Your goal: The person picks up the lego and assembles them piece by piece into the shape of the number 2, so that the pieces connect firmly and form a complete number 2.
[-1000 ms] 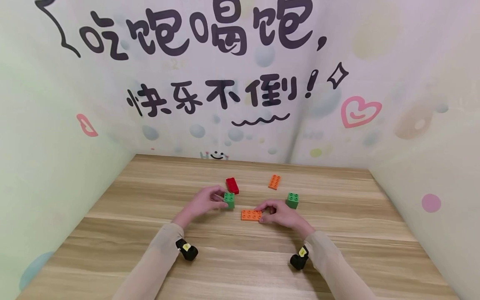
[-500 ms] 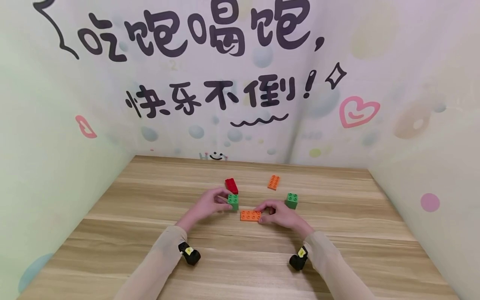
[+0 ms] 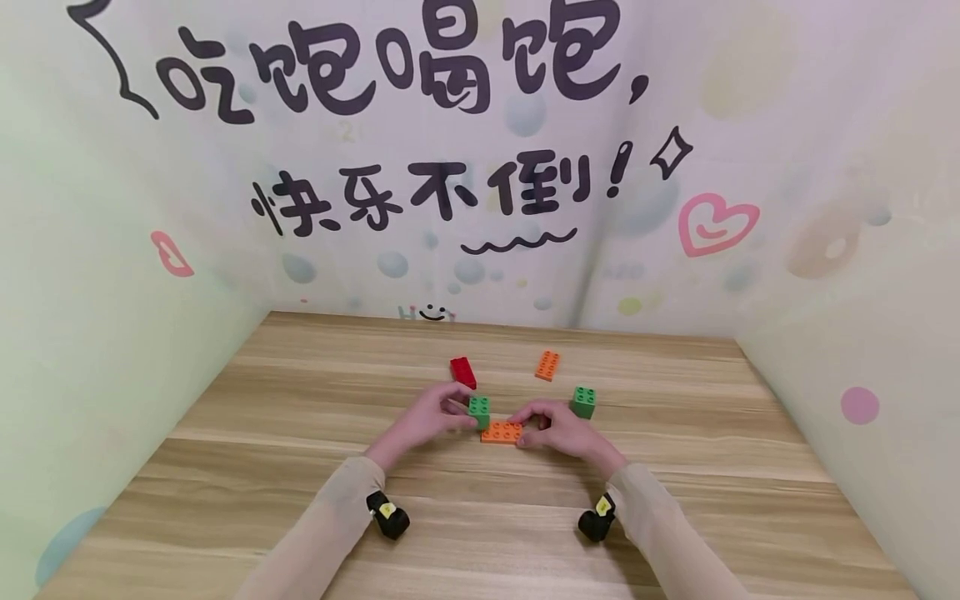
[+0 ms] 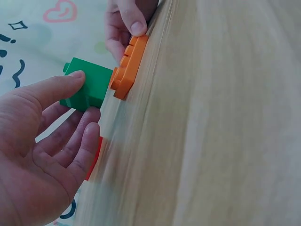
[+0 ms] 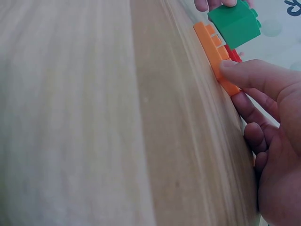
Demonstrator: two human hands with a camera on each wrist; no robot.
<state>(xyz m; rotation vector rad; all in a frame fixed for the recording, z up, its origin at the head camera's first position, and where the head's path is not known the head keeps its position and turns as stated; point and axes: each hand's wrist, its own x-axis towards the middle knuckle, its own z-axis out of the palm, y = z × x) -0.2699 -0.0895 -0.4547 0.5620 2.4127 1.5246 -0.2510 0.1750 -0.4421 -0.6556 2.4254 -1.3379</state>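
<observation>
A square green plastic brick (image 3: pixel 479 412) in the left hand (image 3: pixel 433 414) hangs just over the left end of a flat orange plastic brick (image 3: pixel 498 432), right hand (image 3: pixel 560 429) at its right. Behind — an oblong red plastic brick (image 3: pixel 462 372), left; a second orange brick (image 3: pixel 547 365) and second green brick (image 3: pixel 583 402), right.

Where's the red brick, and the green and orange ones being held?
Red brick (image 3: pixel 463 373): head view, its middle.
Held green brick (image 4: pixel 96 84): left wrist view, side face.
Held orange brick (image 4: pixel 132 66): left wrist view, long side.

Toy bricks (image 3: pixel 501 432) on a wood-grain table (image 3: pixel 487 533)
</observation>
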